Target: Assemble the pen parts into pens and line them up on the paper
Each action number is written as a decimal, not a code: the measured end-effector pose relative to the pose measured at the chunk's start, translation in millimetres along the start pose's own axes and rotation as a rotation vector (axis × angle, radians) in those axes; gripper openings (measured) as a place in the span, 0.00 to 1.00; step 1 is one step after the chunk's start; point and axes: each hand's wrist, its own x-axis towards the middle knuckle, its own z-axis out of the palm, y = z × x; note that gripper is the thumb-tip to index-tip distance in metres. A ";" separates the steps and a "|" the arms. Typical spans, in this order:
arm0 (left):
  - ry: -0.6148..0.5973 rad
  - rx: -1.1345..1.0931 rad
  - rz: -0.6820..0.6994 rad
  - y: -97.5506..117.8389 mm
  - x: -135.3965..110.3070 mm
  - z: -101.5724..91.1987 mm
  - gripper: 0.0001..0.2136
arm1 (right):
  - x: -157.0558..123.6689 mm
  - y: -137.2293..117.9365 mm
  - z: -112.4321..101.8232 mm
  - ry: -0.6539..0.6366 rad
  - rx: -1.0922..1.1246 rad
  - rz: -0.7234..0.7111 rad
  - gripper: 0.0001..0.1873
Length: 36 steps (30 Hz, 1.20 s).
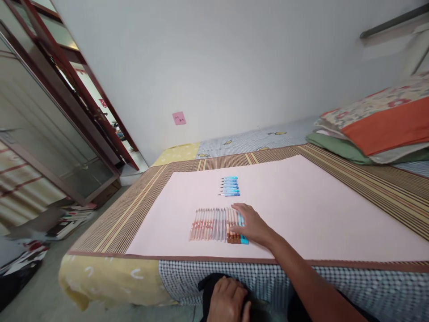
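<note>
A long row of pens [208,224] lies side by side on a pale pink sheet, from pinkish ones at the left through clear greyish ones to brown-ended and blue ones at the right. My right hand [252,222] is over the right end of this row, thumb and fingers apart, partly covering the blue pens [244,240] and brown-ended pens [233,240]. Whether its fingertips press on them I cannot tell. Farther back, several blue pens [229,187] lie in a short stack with their dark tips pointing left. My left hand [228,298] rests on my knee, holding nothing.
The pink sheet [301,205] covers much of a striped mat [110,223] on a bed. Folded bedding [389,125] is piled at the right. A pink note [178,118] sticks to the wall behind. Papers [72,219] lie on the floor at the left.
</note>
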 end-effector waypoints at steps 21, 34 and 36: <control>0.001 -0.195 -0.722 -65.2 206.5 -87.8 0.06 | 28.3 53.6 27.2 0.231 0.130 0.193 0.15; 0.165 -0.396 -0.717 -99.2 195.3 -60.5 0.08 | -4.5 -12.0 31.8 -0.246 -0.148 -0.092 0.40; 0.161 -0.353 -0.650 -101.7 196.6 -54.0 0.09 | -4.9 -18.2 32.0 -0.261 -0.172 -0.092 0.29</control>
